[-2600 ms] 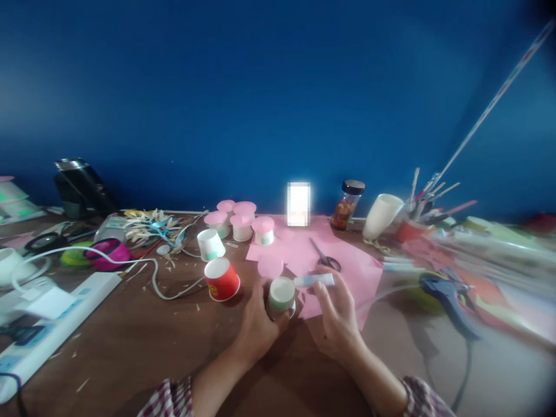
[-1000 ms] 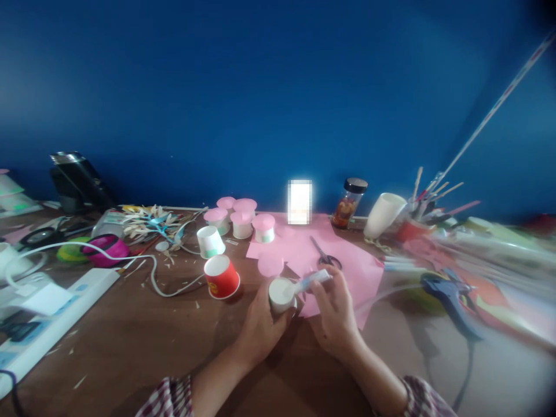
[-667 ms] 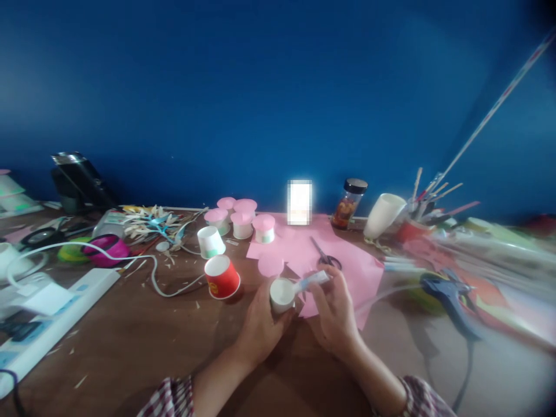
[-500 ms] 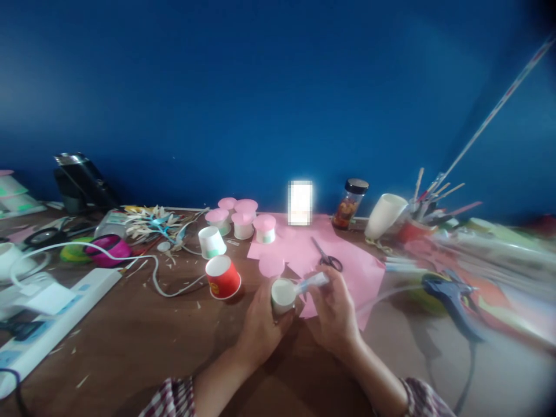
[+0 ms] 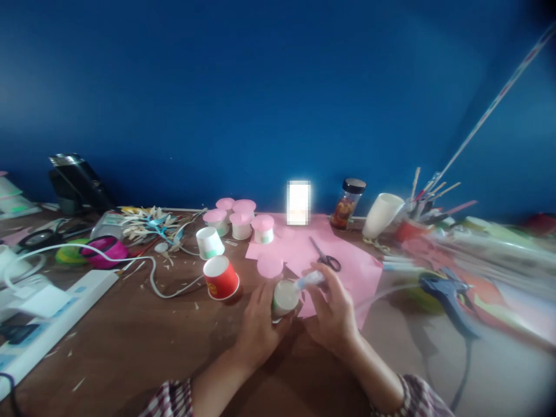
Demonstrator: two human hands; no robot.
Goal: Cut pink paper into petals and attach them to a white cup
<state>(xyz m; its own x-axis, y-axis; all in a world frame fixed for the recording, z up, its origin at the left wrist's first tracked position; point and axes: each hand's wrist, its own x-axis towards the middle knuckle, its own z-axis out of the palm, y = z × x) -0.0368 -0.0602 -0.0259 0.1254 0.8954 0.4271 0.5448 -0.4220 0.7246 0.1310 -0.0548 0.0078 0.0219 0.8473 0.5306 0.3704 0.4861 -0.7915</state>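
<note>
Fingers and thumb of my left hand point(image 5: 260, 324) wrap round a small white paper cup point(image 5: 285, 297) with a bit of green on its side. The cup is tilted, its round face toward me. My right hand point(image 5: 332, 313) pinches a small pale glue tube point(image 5: 310, 281) with blue marks. Its narrow end meets the right edge of the cup's rim. Just beyond the cup lies a pink paper circle point(image 5: 270, 265). Scissors point(image 5: 325, 255) rest on a pink paper sheet point(image 5: 356, 269) past my right hand.
Several cups with pink tops point(image 5: 263, 229) stand behind, near a white cup point(image 5: 210, 243) and a red cup point(image 5: 220, 278). On the left are a power strip point(image 5: 82, 307) and a cable. To the right are a glue gun point(image 5: 447, 295), a jar point(image 5: 348, 204) and a white tumbler point(image 5: 382, 215).
The tube has shifted slightly left along the cup's rim, and the cup has tilted a little more. Both hands keep their hold; the whole view has slid slightly.
</note>
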